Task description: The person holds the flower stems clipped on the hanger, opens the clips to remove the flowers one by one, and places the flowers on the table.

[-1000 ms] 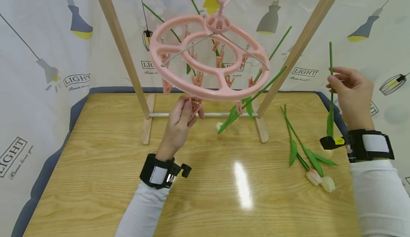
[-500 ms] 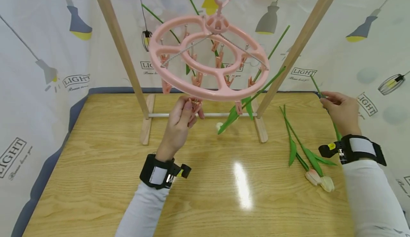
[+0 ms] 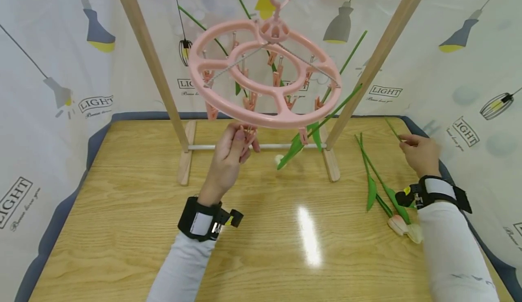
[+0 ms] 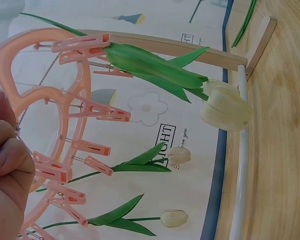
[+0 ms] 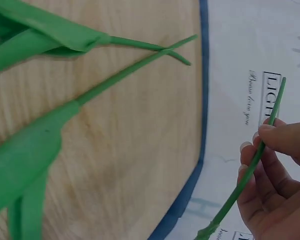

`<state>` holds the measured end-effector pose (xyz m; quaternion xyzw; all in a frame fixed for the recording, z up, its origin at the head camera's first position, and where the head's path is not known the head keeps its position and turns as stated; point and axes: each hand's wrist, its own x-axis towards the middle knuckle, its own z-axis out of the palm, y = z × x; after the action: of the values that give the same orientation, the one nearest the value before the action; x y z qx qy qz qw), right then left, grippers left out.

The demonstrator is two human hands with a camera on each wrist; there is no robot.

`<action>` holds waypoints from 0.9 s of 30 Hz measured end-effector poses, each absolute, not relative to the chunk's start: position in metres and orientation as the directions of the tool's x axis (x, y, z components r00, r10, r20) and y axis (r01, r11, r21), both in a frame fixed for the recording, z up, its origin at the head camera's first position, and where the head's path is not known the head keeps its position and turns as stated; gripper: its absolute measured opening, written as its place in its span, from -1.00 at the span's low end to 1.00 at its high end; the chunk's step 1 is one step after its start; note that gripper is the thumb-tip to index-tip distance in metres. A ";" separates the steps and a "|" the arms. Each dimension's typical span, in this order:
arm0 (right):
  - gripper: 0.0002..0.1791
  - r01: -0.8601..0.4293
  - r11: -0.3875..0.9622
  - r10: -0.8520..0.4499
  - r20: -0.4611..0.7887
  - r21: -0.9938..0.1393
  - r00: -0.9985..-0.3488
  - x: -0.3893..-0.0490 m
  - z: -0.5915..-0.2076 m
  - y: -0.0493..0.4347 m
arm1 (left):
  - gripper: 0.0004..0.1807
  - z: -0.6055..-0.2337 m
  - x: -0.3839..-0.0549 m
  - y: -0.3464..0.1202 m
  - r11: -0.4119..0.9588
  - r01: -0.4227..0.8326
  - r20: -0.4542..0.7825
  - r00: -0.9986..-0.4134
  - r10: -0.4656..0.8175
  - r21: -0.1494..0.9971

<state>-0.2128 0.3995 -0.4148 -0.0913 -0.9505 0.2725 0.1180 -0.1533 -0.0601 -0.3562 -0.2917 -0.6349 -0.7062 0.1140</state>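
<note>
My left hand (image 3: pixel 228 154) pinches a pink clothespin (image 3: pixel 250 138) at the near edge of the round pink hanger (image 3: pixel 261 119). In the left wrist view that hand's fingers are at the left edge, beside the hanger ring. At the table's far right, my right hand (image 3: pixel 424 155) holds a tulip by its green stem (image 5: pixel 236 192), between thumb and fingers; its flower is out of sight. Several white tulips (image 4: pixel 227 106) hang heads-down from the hanger's other clothespins (image 4: pixel 92 146). Left of my right hand, a pinkish tulip (image 3: pixel 396 225) and a white tulip (image 3: pixel 415 233) lie on the table.
A wooden stand with a left post (image 3: pixel 152 61), a right post (image 3: pixel 381 57) and a white crossbar (image 3: pixel 281 146) surrounds the hanger. Lamp-printed fabric (image 3: pixel 134 84) encloses the wooden table (image 3: pixel 134 229) at the back and sides.
My right hand has come down and leftward toward the loose tulips, with the stem tilting over. My left hand stays at the clothespin.
</note>
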 end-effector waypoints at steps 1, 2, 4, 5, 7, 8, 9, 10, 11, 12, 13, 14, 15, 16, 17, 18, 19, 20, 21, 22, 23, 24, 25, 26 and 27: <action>-0.63 0.107 0.838 0.226 0.162 -0.535 -0.960 -0.213 -0.419 0.399 | -0.59 -0.357 -0.153 -0.060 -0.170 0.529 0.555 -0.805 0.211 0.832; -0.62 0.109 0.834 0.221 0.147 -0.541 -0.964 -0.212 -0.422 0.398 | -0.59 -0.357 -0.153 -0.060 -0.168 0.527 0.553 -0.806 0.213 0.833; -0.61 0.111 0.831 0.213 0.127 -0.544 -0.969 -0.211 -0.429 0.397 | -0.58 -0.357 -0.153 -0.060 -0.169 0.526 0.551 -0.806 0.215 0.834; -0.60 0.113 0.831 0.211 0.119 -0.545 -0.970 -0.210 -0.432 0.397 | -0.58 -0.357 -0.153 -0.060 -0.169 0.526 0.552 -0.806 0.216 0.834; -0.57 0.117 0.832 0.207 0.108 -0.542 -0.972 -0.210 -0.436 0.397 | -0.57 -0.357 -0.153 -0.060 -0.167 0.528 0.553 -0.804 0.218 0.833; -0.56 0.115 0.835 0.205 0.110 -0.538 -0.973 -0.210 -0.438 0.397 | -0.57 -0.357 -0.154 -0.060 -0.165 0.530 0.555 -0.803 0.218 0.832; -0.55 0.108 0.842 0.198 0.116 -0.528 -0.973 -0.210 -0.440 0.397 | -0.57 -0.357 -0.154 -0.060 -0.163 0.531 0.555 -0.803 0.216 0.832; -0.53 0.100 0.849 0.187 0.118 -0.518 -0.975 -0.211 -0.442 0.397 | -0.57 -0.356 -0.153 -0.060 -0.163 0.532 0.556 -0.803 0.215 0.831; -0.51 0.094 0.853 0.176 0.113 -0.513 -0.978 -0.211 -0.443 0.397 | -0.57 -0.356 -0.153 -0.061 -0.162 0.532 0.556 -0.803 0.214 0.831; -0.50 0.088 0.856 0.166 0.108 -0.509 -0.980 -0.212 -0.444 0.396 | -0.58 -0.356 -0.153 -0.061 -0.160 0.532 0.556 -0.803 0.214 0.831; -0.48 0.078 0.863 0.152 0.110 -0.499 -0.982 -0.212 -0.445 0.395 | -0.59 -0.356 -0.153 -0.061 -0.160 0.532 0.555 -0.804 0.215 0.832; -0.48 0.068 0.866 0.139 0.109 -0.496 -0.984 -0.213 -0.446 0.395 | -0.59 -0.356 -0.153 -0.062 -0.157 0.532 0.554 -0.804 0.214 0.832; -0.47 0.059 0.868 0.128 0.108 -0.493 -0.986 -0.213 -0.446 0.394 | -0.60 -0.355 -0.152 -0.062 -0.157 0.531 0.553 -0.805 0.214 0.833; -0.46 0.052 0.869 0.117 0.102 -0.492 -0.988 -0.213 -0.447 0.392 | -0.60 -0.355 -0.152 -0.062 -0.158 0.530 0.553 -0.805 0.215 0.833; -0.46 0.044 0.868 0.107 0.099 -0.495 -0.989 -0.214 -0.447 0.391 | -0.61 -0.355 -0.152 -0.062 -0.157 0.529 0.552 -0.806 0.215 0.834; -0.46 0.041 0.868 0.100 0.092 -0.495 -0.991 -0.214 -0.447 0.390 | -0.61 -0.355 -0.152 -0.063 -0.155 0.530 0.552 -0.806 0.215 0.834; -0.45 0.041 0.868 0.094 0.084 -0.495 -0.992 -0.214 -0.447 0.389 | -0.61 -0.355 -0.152 -0.063 -0.154 0.530 0.552 -0.806 0.215 0.834; -0.44 0.043 0.865 0.090 0.069 -0.501 -0.994 -0.215 -0.448 0.388 | -0.61 -0.355 -0.152 -0.063 -0.152 0.531 0.552 -0.806 0.213 0.834; -0.43 0.049 0.863 0.086 0.051 -0.503 -0.995 -0.215 -0.448 0.387 | -0.61 -0.355 -0.152 -0.063 -0.153 0.531 0.552 -0.806 0.213 0.834; -0.42 0.049 0.863 0.079 0.038 -0.502 -0.996 -0.216 -0.448 0.387 | -0.60 -0.355 -0.152 -0.063 -0.152 0.531 0.552 -0.806 0.213 0.834; -0.42 0.050 0.867 0.075 0.032 -0.496 -0.997 -0.217 -0.449 0.386 | -0.59 -0.355 -0.152 -0.064 -0.152 0.532 0.553 -0.805 0.213 0.833; -0.42 0.052 0.870 0.074 0.027 -0.490 -0.997 -0.217 -0.450 0.386 | -0.58 -0.356 -0.152 -0.064 -0.153 0.533 0.555 -0.804 0.213 0.832; -0.42 0.052 0.875 0.075 0.029 -0.481 -0.997 -0.218 -0.452 0.385 | -0.57 -0.356 -0.153 -0.064 -0.156 0.533 0.555 -0.804 0.212 0.832; -0.43 0.053 0.879 0.077 0.032 -0.474 -0.997 -0.219 -0.454 0.385 | -0.56 -0.356 -0.153 -0.064 -0.157 0.534 0.556 -0.803 0.212 0.831; -0.44 0.050 0.884 0.078 0.042 -0.465 -0.996 -0.220 -0.456 0.384 | -0.55 -0.356 -0.153 -0.064 -0.161 0.535 0.558 -0.802 0.212 0.830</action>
<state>-0.2197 0.3842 -0.4557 -0.0329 -0.9701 0.2384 0.0300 -0.1528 -0.0643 -0.3564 -0.2928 -0.6375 -0.7034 0.1147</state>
